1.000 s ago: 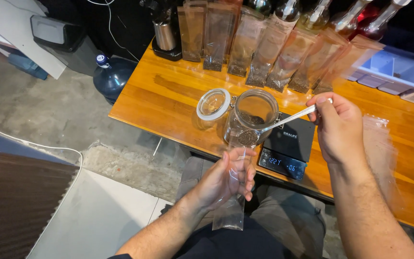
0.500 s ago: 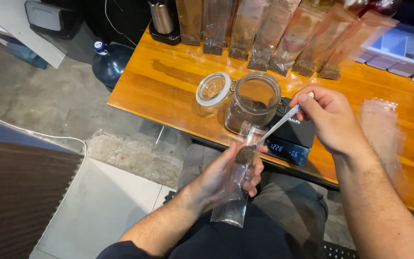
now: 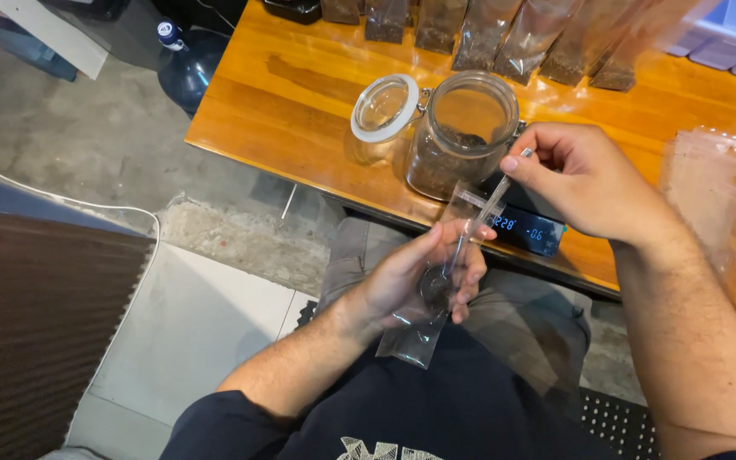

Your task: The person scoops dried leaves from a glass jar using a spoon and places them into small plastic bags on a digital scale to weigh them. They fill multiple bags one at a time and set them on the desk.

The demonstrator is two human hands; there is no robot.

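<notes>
While our left hand (image 3: 415, 281) grips a clear pouch (image 3: 436, 290), slim and crinkled, our right hand (image 3: 585, 183) pinches a spoon (image 3: 470, 234) dipped inside.

The left hand (image 3: 415, 281) grips a clear plastic pouch (image 3: 436, 285); the right hand (image 3: 589, 179) at two o'clock dips a metal spoon (image 3: 470, 234) into it.

Glossy wooden table (image 3: 300, 102) over grey concrete floor (image 3: 87, 145)
</notes>
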